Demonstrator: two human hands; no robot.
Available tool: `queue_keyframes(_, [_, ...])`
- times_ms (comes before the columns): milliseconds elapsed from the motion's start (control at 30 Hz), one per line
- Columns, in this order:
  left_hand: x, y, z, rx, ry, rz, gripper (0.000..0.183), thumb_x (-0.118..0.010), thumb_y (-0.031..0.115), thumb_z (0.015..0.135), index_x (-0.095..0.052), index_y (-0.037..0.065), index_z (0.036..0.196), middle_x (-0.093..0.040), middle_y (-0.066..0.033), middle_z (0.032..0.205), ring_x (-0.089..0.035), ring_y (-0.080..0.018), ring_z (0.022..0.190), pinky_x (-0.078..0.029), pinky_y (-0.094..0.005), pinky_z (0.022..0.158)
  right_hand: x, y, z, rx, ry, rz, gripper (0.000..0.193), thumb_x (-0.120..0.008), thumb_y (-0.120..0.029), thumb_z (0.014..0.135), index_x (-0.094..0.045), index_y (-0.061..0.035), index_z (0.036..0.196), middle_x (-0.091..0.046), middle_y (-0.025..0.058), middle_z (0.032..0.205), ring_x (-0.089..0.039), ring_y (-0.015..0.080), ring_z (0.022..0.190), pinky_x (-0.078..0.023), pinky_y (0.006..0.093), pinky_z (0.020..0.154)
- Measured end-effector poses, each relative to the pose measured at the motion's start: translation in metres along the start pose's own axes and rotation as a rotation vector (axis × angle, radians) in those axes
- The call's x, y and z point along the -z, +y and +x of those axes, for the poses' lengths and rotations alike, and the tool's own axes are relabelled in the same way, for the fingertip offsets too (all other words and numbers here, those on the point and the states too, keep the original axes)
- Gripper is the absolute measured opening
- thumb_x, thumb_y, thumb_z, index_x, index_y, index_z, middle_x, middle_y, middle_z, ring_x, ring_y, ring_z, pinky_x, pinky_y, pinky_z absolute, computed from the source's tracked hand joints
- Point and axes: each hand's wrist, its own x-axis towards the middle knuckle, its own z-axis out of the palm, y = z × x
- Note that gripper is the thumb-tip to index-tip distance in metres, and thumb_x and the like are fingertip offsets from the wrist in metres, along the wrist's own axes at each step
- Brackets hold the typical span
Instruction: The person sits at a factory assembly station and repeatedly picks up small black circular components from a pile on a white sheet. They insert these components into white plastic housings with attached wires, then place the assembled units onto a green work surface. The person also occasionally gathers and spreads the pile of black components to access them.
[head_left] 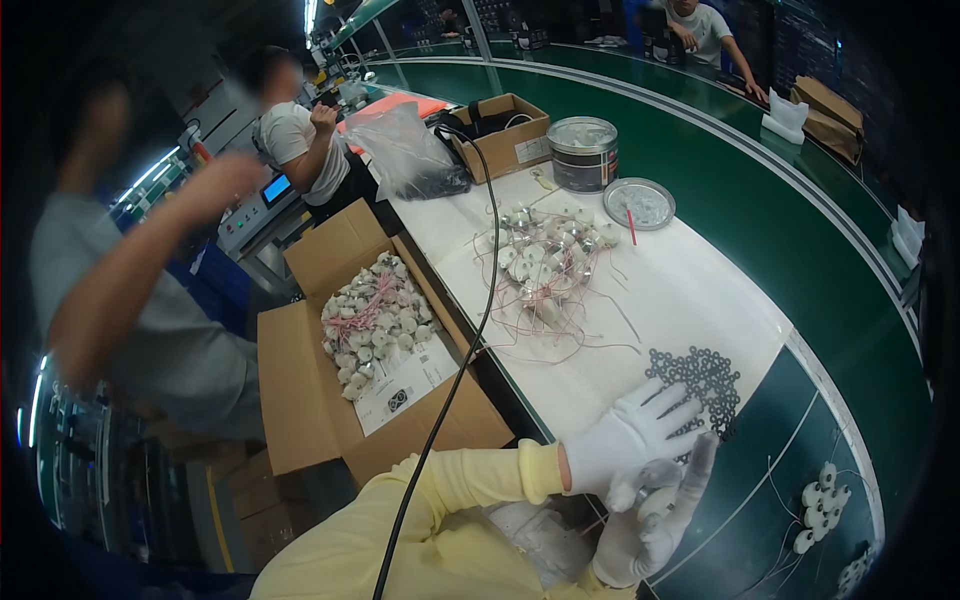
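- You are holding a small round silvery-white part [655, 497] up at the near edge of the bench, pinched in the gloved fingertips of your right hand [645, 525]; those fingers are closing on it, with one finger standing straight up. I cannot tell exactly what the part is.
- Your left hand [632, 433] is lying just above it, white glove, fingers spread and flat, the tips touching the near edge of a cluster of small dark rings [700, 380] on the white bench sheet [690, 300]. It is gripping nothing.
- Judgement: you are working at the step of pairing a ring with the held part. The next move calls for isolating one ring from the cluster with a fingertip and bringing it squarely to the part without dropping either.
- To your right, a few white round pieces [820, 500] with thin wires are sitting on the green conveyor belt [800, 230].
- Farther along the sheet, a tangle of wired round components [545, 255] is lying in a heap.
- Beyond it, an open metal tin [583, 153] is standing with its lid [639, 203] beside it.
- Left of the bench, an open cardboard box [340, 370] is holding more of the wired components.
- Other people are working in the background.
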Motion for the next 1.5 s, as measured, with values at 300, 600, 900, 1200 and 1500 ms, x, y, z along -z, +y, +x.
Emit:
queue_keyframes(300, [0.016,0.003,0.006,-0.031,0.04,-0.073,0.074,-0.069,0.039,0.07,-0.055,0.007,0.135,-0.055,-0.0189,0.134,-0.051,-0.0401,0.127,-0.043,-0.0502,0.104,0.0,-0.007,0.003,0.035,0.065,0.074,0.093,-0.069,-0.015,0.084,-0.022,-0.0055,0.163,-0.061,0.0107,0.12,-0.057,0.0187,0.088,-0.048,0.0279,0.072])
queue_keyframes(600, [-0.002,-0.003,0.002,-0.022,0.053,-0.071,0.061,-0.063,0.034,0.083,-0.057,0.008,0.138,-0.056,-0.0198,0.14,-0.052,-0.0402,0.13,-0.041,-0.0503,0.109,0.0,-0.004,-0.002,-0.024,-0.079,-0.098,0.091,-0.069,-0.046,0.096,-0.025,0.0041,0.158,-0.064,0.0108,0.092,-0.054,0.0142,0.06,-0.042,0.023,0.051])
queue_keyframes(900, [-0.008,0.009,-0.009,0.003,0.079,-0.147,0.057,-0.055,0.039,0.09,-0.057,0.007,0.137,-0.054,-0.0217,0.142,-0.048,-0.0415,0.132,-0.034,-0.0532,0.114,0.015,0.001,-0.003,0.001,-0.358,0.026,0.086,-0.049,-0.059,0.103,-0.033,0.0091,0.153,-0.061,0.0111,0.063,-0.048,0.0136,0.039,-0.039,0.0221,0.04])
queue_keyframes(1200, [-0.013,0.006,-0.007,-0.033,0.136,-0.046,0.055,-0.064,0.04,0.089,-0.06,0.01,0.134,-0.058,-0.019,0.137,-0.054,-0.0403,0.128,-0.04,-0.0533,0.109,0.032,0.009,-0.003,-0.103,-0.318,0.165,0.083,-0.036,-0.064,0.105,-0.058,0.0116,0.13,-0.054,0.0119,0.051,-0.043,0.0172,0.036,-0.038,0.0287,0.038])
queue_keyframes(1500, [0.001,0.013,0.017,-0.099,0.075,-0.056,0.054,-0.066,0.039,0.088,-0.06,0.009,0.133,-0.059,-0.018,0.135,-0.054,-0.0392,0.124,-0.042,-0.0504,0.106,0.025,0.004,-0.011,-0.053,-0.209,0.127,0.079,-0.056,-0.068,0.096,-0.059,0.0029,0.132,-0.063,0.0112,0.074,-0.051,0.0108,0.057,-0.036,0.0222,0.051])
